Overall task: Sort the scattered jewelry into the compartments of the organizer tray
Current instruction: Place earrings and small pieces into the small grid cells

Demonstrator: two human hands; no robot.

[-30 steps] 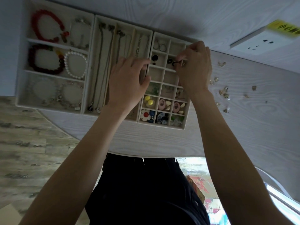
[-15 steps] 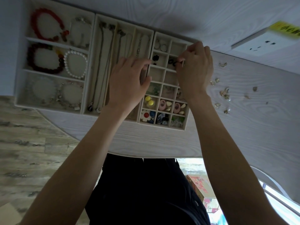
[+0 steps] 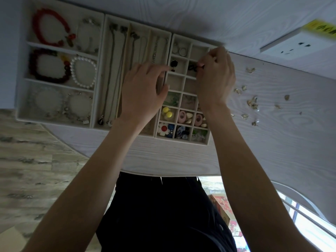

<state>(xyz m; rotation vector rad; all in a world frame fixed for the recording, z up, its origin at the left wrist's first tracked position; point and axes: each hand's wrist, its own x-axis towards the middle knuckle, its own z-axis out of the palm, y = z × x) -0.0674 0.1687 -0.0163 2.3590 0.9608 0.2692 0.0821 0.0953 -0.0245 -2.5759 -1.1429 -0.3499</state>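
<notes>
A cream organizer tray (image 3: 101, 73) in three sections lies on the white table. Bracelets fill its left section, necklaces the middle, and small grid compartments on the right hold rings and earrings. My right hand (image 3: 215, 77) hovers over the grid's upper right and pinches a small dark earring (image 3: 193, 67) in a compartment. My left hand (image 3: 143, 91) rests on the divider between the necklace section and the grid, fingers relaxed and reaching toward a black earring (image 3: 174, 63). Several small gold earrings (image 3: 251, 103) lie scattered on the table right of the tray.
A white wall socket (image 3: 294, 45) with a yellow label sits at the back right. The table's curved front edge (image 3: 163, 171) runs close to my body. Wood-look floor shows to the left, and a red box (image 3: 221, 208) lies below the table.
My right hand has stayed over the same upper-right compartment, its fingertips dipping slightly lower with the dark earring. My left hand has barely shifted.
</notes>
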